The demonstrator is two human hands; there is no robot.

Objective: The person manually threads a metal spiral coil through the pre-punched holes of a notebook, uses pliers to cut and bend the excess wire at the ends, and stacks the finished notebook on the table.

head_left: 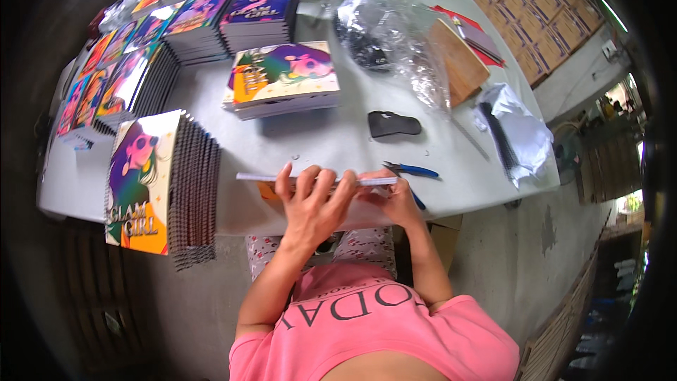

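Note:
Near the table's front edge I hold a notebook tilted up, so mostly its thin pale page edge shows, with a bit of orange cover below. My left hand is closed over its middle, fingers bent across the top edge. At its right end my right hand grips it, the fingers partly hidden behind. Just beyond the right hand lie nippers with blue handles. A stack of spiral-bound notebooks with colourful illustrated covers stands to my left. Farther ahead sits another pile of notebooks.
More notebook stacks fill the far left of the table. Clear plastic wrapping, a wooden board and a black flat object lie right of centre. Black coils rest by crumpled white wrapping. Cardboard boxes are stacked beyond.

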